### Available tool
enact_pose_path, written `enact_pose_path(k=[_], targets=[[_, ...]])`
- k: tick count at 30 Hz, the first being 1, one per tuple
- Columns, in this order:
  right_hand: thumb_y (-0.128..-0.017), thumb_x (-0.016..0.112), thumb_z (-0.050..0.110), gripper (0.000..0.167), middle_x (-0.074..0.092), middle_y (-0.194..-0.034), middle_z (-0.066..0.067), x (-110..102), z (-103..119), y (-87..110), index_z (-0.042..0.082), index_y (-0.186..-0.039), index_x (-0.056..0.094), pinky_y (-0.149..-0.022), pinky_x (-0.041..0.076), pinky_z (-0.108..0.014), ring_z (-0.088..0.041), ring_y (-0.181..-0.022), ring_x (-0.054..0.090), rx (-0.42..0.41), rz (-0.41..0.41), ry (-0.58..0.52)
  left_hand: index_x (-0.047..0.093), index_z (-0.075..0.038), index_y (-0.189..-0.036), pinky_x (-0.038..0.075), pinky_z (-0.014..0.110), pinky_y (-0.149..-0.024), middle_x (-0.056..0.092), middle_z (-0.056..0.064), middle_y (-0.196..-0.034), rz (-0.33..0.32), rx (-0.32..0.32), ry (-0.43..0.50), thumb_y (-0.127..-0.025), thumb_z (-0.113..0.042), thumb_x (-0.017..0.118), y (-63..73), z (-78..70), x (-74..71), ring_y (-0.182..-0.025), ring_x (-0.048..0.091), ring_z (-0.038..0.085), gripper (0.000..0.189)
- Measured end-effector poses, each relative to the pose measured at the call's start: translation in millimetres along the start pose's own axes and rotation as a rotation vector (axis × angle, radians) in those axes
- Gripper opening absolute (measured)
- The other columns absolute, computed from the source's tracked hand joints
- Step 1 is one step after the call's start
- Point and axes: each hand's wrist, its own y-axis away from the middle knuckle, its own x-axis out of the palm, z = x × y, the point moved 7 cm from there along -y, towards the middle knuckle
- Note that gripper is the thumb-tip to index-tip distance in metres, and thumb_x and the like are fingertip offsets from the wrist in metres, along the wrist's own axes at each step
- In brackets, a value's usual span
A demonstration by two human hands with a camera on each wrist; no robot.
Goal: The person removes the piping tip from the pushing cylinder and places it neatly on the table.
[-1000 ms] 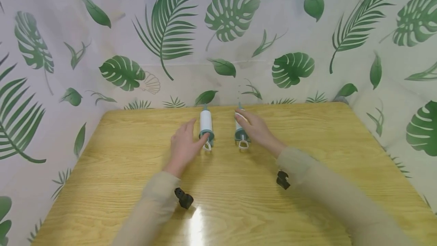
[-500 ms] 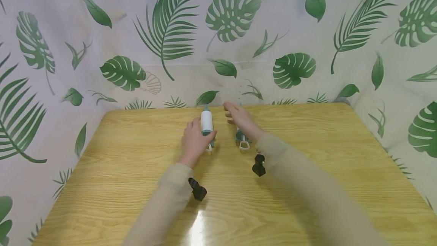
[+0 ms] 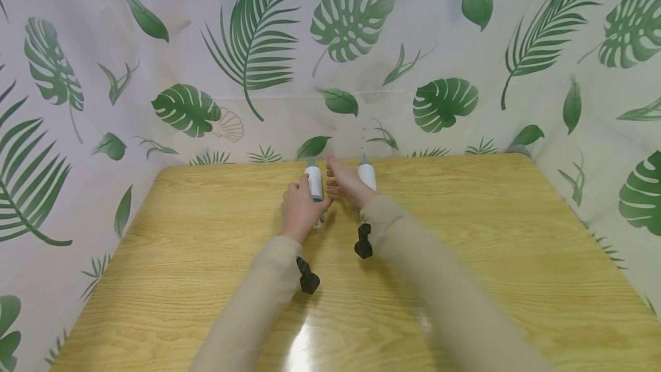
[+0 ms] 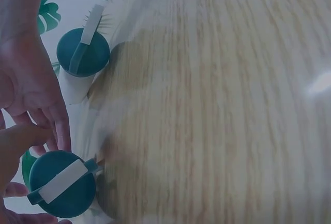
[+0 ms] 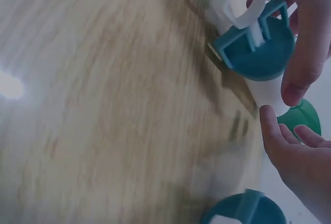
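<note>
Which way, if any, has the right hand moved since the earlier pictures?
Yes, leftward. In the head view, the right hand, first over the right white cylinder, now reaches beyond that cylinder's left side.

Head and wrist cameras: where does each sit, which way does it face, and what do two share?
Head: on the head, facing forward and down at the table, left tube, right tube and leafy cloth; left hand, right hand and sleeves show.
Left wrist: on that wrist, facing the tubes' teal ends; table at picture right, both hands at left.
Right wrist: on that wrist, facing the left tube; table at picture left, both hands at right.
Both wrist views share both tubes and hands.
</note>
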Motion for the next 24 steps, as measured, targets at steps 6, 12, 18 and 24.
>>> enact_pose_path(k=[6, 12, 18, 24], targets=[[-0.102, 0.031, 0.048, 0.069, 0.026, -0.150, -0.022, 2.4, -8.1, -6.3, -0.003, -0.148, 0.024, -0.105, 0.037, -0.042, -0.037, -0.133, 0.033, 0.052, -0.039, -0.077, 0.038, -0.009, -0.143, 0.048, 0.043, -0.081, 0.055, 0.020, -0.118, 0.009, -0.007, 0.009, -0.083, -0.036, 0.073, -3.3, 2.3, 4.1, -0.103, 0.052, 0.033, 0.075], [-0.102, 0.031, 0.047, 0.069, 0.029, -0.149, -0.023, 5.3, -11.4, -10.2, -0.004, -0.147, 0.026, -0.102, 0.042, -0.039, -0.037, -0.128, 0.041, 0.067, -0.049, -0.080, 0.047, -0.007, -0.137, 0.052, 0.042, -0.079, 0.060, 0.020, -0.111, 0.002, 0.011, 0.047, -0.083, -0.027, 0.074, -3.7, 2.5, 5.7, -0.098, 0.057, 0.033, 0.064], [-0.103, 0.032, 0.044, 0.066, 0.028, -0.148, -0.024, 5.0, -13.5, -10.9, -0.006, -0.146, 0.027, -0.102, 0.042, -0.039, -0.038, -0.126, 0.042, 0.067, -0.039, -0.117, 0.051, -0.005, -0.135, 0.053, 0.040, -0.078, 0.060, 0.020, -0.110, -0.002, 0.021, 0.091, -0.082, -0.023, 0.075, -0.5, 1.3, 4.2, -0.097, 0.058, 0.032, 0.060], [-0.104, 0.031, 0.041, 0.066, 0.027, -0.146, -0.025, 6.2, -7.7, -2.7, -0.009, -0.145, 0.024, -0.104, 0.038, -0.041, -0.041, -0.126, 0.040, 0.032, -0.005, -0.141, 0.050, -0.004, -0.136, 0.053, 0.039, -0.079, 0.061, 0.019, -0.115, -0.013, 0.043, 0.132, -0.081, -0.019, 0.072, 3.1, -0.7, -1.6, -0.097, 0.060, 0.031, 0.061]])
